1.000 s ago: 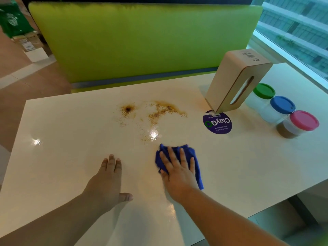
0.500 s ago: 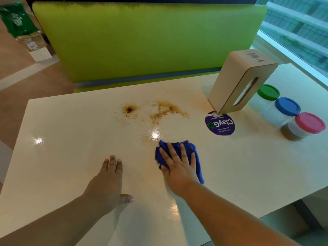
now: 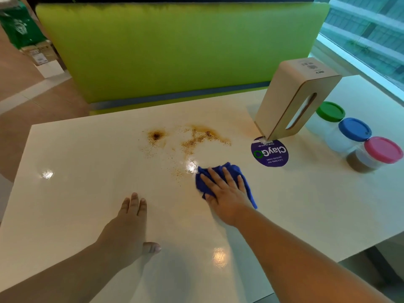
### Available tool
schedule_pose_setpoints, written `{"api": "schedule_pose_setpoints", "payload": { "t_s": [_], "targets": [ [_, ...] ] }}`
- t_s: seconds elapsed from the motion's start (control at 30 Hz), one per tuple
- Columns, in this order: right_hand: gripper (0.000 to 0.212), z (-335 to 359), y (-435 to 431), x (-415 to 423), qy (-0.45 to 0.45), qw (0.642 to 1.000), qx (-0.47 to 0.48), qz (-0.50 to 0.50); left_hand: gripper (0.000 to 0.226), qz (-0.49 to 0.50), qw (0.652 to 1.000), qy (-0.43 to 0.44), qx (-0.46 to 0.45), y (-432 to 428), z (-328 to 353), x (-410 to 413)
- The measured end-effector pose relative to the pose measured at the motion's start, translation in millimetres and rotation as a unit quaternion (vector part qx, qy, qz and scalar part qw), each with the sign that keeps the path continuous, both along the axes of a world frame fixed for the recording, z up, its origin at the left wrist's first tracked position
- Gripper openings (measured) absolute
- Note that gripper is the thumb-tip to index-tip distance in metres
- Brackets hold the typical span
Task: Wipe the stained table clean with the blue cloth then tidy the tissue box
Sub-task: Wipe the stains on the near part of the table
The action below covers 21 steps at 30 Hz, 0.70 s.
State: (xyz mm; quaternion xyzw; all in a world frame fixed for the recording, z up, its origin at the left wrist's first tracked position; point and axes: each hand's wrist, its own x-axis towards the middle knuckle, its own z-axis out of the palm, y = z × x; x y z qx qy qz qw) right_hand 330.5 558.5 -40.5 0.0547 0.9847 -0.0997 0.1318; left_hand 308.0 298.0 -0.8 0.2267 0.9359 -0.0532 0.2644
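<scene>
Wiping step: blue cloth [image 3: 231, 171] down on the surface [image 3: 87, 171], stains [image 3: 196, 136] not yet reached.
The right hand [image 3: 227, 197] presses the cloth flat, fingers straight, grip open; the left hand [image 3: 129, 228] rests open on the surface. The stains lie just beyond the cloth, so the next move likely calls for a forward push. The tissue box [image 3: 284, 99] stands on end, touching a purple sticker [image 3: 270, 153] reading "ClayGo".

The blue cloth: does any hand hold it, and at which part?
No grip. The right hand presses flat on the blue cloth, straight fingers spread over its middle. The left hand lies flat on the table, holding nothing.
</scene>
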Motion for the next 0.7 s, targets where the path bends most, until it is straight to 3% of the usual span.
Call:
{"api": "schedule_pose_setpoints", "payload": {
  "t_s": [0.2, 0.33, 0.4, 0.5, 0.6, 0.7],
  "targets": [
    [0.054, -8.0, 92.8, 19.4, 0.019, 0.965, 0.019, -0.261, 0.119, 0.003, 1.000, -0.003, 0.008, -1.8, 0.2, 0.7],
    [0.054, -3.2, 106.2, 24.4, -0.017, 0.935, 0.017, -0.353, 0.119, 0.000, 1.000, 0.000, 0.005, -2.0, 0.3, 1.8],
    [0.055, -0.2, 81.5, 20.3, -0.021, 0.942, 0.010, -0.335, 0.119, -0.004, 1.000, 0.005, -0.002, -0.7, 0.6, 2.0],
    [0.055, 0.4, 19.5, 32.2, -0.006, 0.983, 0.017, -0.180, 0.120, -0.010, 1.000, 0.002, -0.013, -0.1, 1.1, 1.5],
    [0.054, 1.5, -12.6, 61.5, 0.001, 0.999, 0.007, -0.051, 0.122, 0.001, 1.000, -0.004, -0.017, 0.9, 1.8, -1.5],
    [0.053, -3.3, 23.4, 85.1, 0.017, 0.997, 0.009, -0.078, 0.124, 0.000, 1.000, -0.006, -0.016, 1.6, 1.7, -3.3]
  ]
}}
